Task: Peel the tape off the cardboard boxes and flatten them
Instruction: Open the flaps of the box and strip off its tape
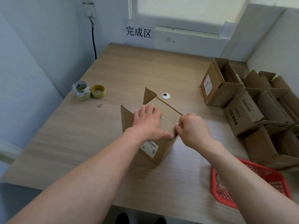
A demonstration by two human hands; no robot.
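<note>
A brown cardboard box with a white label on its near side stands in the middle of the wooden table. Its far flaps stick up. My left hand lies flat on the closed top flaps, fingers spread. My right hand is at the box's right top edge, thumb and forefinger pinching the end of a clear strip of tape there. The tape itself is barely visible.
Several open cardboard boxes are piled along the table's right side. A red plastic basket sits at the near right edge. Two tape rolls stand at the left. A cable grommet lies behind the box. A paper sign hangs on the wall.
</note>
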